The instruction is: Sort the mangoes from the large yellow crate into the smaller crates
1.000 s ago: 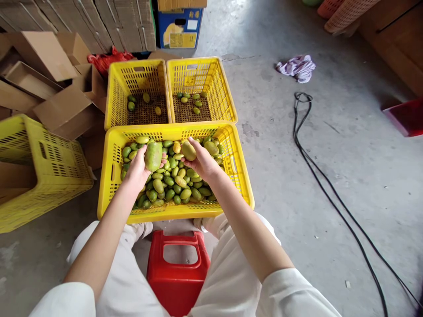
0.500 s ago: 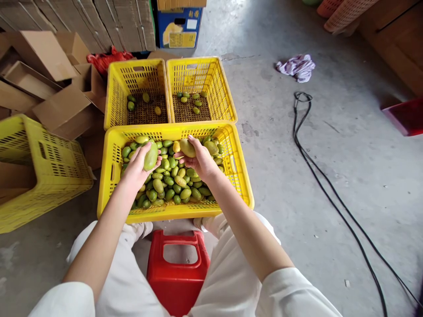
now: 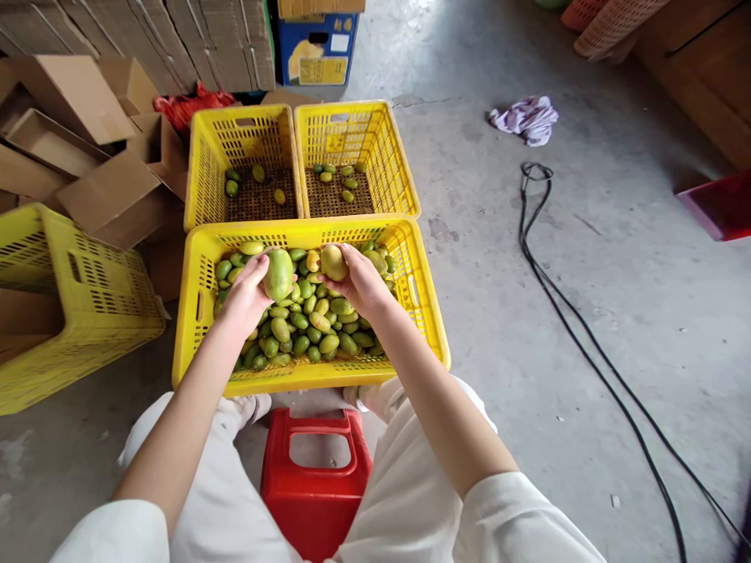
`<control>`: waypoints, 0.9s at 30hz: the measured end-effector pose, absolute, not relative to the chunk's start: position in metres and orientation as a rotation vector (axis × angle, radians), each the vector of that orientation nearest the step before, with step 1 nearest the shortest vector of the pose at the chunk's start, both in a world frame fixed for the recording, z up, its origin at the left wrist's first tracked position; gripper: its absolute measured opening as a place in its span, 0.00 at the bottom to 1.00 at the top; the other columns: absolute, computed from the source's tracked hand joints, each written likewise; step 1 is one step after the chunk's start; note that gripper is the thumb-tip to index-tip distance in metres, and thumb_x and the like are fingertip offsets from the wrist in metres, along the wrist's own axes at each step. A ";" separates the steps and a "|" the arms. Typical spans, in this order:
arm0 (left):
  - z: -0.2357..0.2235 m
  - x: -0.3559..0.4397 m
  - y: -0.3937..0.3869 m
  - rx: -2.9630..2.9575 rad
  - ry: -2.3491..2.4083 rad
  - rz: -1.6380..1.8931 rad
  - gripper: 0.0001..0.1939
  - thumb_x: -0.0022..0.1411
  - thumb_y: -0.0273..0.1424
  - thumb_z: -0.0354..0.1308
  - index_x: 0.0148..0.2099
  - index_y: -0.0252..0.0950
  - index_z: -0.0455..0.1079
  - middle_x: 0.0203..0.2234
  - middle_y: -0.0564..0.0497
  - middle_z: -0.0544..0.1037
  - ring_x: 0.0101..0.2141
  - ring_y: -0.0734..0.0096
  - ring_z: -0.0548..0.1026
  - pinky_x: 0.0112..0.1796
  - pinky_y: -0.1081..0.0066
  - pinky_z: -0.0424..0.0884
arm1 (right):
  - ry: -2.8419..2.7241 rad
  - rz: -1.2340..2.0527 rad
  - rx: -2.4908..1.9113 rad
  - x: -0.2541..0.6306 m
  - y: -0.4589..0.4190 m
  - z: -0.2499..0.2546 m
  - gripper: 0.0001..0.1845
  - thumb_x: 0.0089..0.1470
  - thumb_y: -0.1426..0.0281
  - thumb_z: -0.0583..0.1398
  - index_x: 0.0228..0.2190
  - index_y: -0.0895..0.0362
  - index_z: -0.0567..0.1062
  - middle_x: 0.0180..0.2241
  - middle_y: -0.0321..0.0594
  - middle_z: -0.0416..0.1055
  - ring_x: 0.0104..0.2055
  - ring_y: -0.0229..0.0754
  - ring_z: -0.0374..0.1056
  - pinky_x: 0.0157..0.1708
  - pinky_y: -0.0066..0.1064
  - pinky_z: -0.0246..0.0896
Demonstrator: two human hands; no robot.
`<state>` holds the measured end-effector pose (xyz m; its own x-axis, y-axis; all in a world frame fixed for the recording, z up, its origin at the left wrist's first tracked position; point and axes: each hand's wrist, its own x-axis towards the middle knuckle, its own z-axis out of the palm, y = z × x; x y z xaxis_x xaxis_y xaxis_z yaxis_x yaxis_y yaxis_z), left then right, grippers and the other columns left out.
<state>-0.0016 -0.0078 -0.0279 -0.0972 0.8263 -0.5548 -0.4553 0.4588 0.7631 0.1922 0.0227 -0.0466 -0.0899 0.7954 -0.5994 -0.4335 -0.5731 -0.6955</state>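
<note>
A large green fruit (image 3: 278, 275) sits a little left of the frame's centre, gripped in the left hand (image 3: 245, 297), thumb along its near side. Just right of it, a yellowish-green fruit (image 3: 334, 263) is grasped by the right hand (image 3: 364, 285) — the two fruits are apart. Both are above a heap of smaller green and yellow fruits (image 3: 310, 322) in the yellow front crate (image 3: 334, 381), mid-frame. Against its far side, at upper centre, stand the left back crate (image 3: 201, 172) and the right back crate (image 3: 399, 168), each with a few fruits on the bottom. A red stool (image 3: 314, 504) shows at lower centre, between white-clad legs. Cardboard boxes (image 3: 111, 191) crowd the upper left; a crumpled cloth (image 3: 526, 121) and a black cable (image 3: 578, 327) lie on the floor toward the right.
</note>
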 end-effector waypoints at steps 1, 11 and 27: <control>-0.026 -0.001 -0.007 0.359 1.264 1.111 0.09 0.80 0.33 0.60 0.53 0.40 0.81 0.50 0.41 0.90 0.54 0.53 0.91 0.47 0.63 0.90 | -0.423 1.802 -1.307 0.192 0.023 -0.045 0.15 0.73 0.53 0.70 0.43 0.51 0.79 0.31 0.35 0.80 0.28 0.40 0.79 0.25 0.26 0.69; -0.034 -0.007 -0.006 0.426 1.312 1.116 0.17 0.66 0.37 0.78 0.49 0.38 0.77 0.32 0.52 0.83 0.27 0.72 0.81 0.30 0.76 0.76 | -0.587 1.762 -1.348 0.193 0.016 -0.035 0.20 0.65 0.56 0.77 0.38 0.51 0.74 0.28 0.32 0.78 0.25 0.35 0.69 0.28 0.25 0.68; -0.038 -0.008 -0.001 0.286 1.343 1.131 0.13 0.72 0.41 0.70 0.50 0.39 0.84 0.46 0.47 0.89 0.40 0.64 0.84 0.36 0.71 0.80 | -0.626 1.758 -1.317 0.195 0.021 -0.063 0.26 0.68 0.42 0.71 0.42 0.52 0.81 0.34 0.36 0.80 0.32 0.41 0.78 0.32 0.31 0.73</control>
<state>-0.0077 -0.0007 -0.0383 -0.1751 0.7686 -0.6153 -0.4755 0.4813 0.7364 0.1945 0.0212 -0.0625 -0.1042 0.8436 -0.5267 -0.3206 -0.5298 -0.7852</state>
